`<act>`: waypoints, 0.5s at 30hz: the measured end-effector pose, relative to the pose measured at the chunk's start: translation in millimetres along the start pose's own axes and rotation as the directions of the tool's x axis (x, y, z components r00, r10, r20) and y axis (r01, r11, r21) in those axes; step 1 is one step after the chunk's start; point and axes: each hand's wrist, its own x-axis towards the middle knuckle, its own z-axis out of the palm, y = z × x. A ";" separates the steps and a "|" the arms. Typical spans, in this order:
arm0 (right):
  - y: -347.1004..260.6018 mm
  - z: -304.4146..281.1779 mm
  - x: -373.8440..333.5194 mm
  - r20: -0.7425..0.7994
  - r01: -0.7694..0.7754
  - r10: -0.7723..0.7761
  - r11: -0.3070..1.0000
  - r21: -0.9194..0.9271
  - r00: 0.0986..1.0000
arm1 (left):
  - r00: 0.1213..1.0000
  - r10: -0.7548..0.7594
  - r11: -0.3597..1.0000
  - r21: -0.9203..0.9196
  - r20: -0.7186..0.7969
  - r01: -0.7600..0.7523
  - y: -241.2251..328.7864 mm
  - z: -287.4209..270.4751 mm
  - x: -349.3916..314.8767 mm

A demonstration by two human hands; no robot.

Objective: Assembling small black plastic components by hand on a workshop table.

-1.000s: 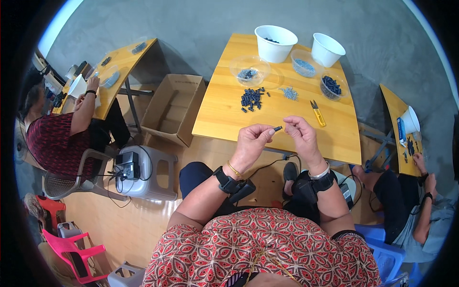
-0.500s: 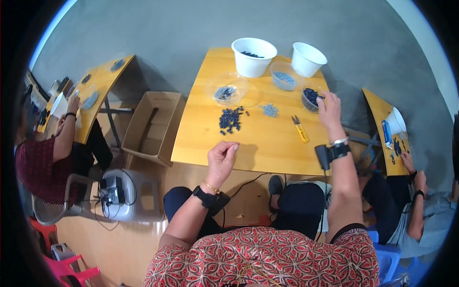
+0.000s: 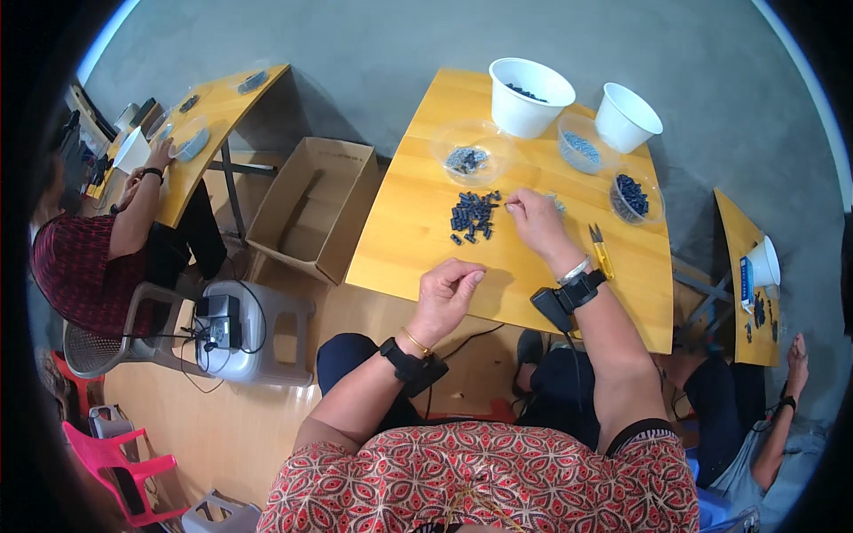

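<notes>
My left hand (image 3: 447,296) hangs above the table's near edge, thumb pressed to its curled fingers; anything inside is hidden. With its fingertips together, my right hand (image 3: 538,224) is beside a loose pile of small dark cylindrical pieces (image 3: 474,213). I cannot make out what it pinches. Partly behind that hand lies a small heap of grey pieces (image 3: 559,204). Yellow-handled thread snips (image 3: 602,253) lie right of my right wrist. A clear bowl of dark pieces (image 3: 632,195) stands farther right, and a clear bowl of grey pieces (image 3: 581,151) behind it.
At the back of the wooden table (image 3: 404,240) stand a white tub with dark pieces (image 3: 531,99) and another white tub (image 3: 628,117). A shallow clear dish (image 3: 471,153) holds mixed pieces. A cardboard box (image 3: 313,209) sits on the floor at left. People work at tables on both sides.
My right hand has moved left from the bowl of dark pieces to beside the loose pile. My left hand stays closed near the table edge. The whole view has shifted.
</notes>
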 end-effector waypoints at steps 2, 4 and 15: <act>-8.9 1.1 1.4 0.033 0.081 -0.080 0.996 -0.032 0.996 | 0.992 0.104 0.983 0.145 0.069 -0.113 8.7 -1.3 -0.8; -14.5 4.4 -2.4 0.084 0.098 -0.098 0.995 0.011 0.992 | 0.992 0.101 0.984 0.143 0.077 -0.111 7.9 -4.1 -0.8; -24.4 5.5 -16.1 0.190 0.277 -0.279 0.960 0.038 0.941 | 0.992 0.083 0.986 0.138 0.093 -0.096 11.8 -7.5 0.0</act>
